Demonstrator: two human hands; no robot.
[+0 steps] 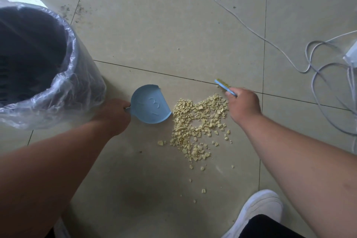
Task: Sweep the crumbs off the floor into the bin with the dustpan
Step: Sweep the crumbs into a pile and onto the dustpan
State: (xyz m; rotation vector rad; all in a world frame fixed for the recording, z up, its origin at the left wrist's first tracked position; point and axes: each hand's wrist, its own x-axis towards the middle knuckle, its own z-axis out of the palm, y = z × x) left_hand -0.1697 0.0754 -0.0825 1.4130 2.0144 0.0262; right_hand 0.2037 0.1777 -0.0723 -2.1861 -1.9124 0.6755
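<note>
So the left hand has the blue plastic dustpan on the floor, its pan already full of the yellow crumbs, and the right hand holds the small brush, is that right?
Not quite. In the head view the blue plastic dustpan in the left hand is empty; the yellow crumbs lie on the floor beside its edge. The right hand does hold the small brush.

The tall dark bin lined with clear plastic [38, 63] stands as the one bulky obstacle. Just right of the bin, bare beige tile floor [164, 35] lies open. Farther right of the bin, loose white cables [318, 67] cross the floor. Well below-right, a white shoe [258, 212] blocks the near tile.
</note>
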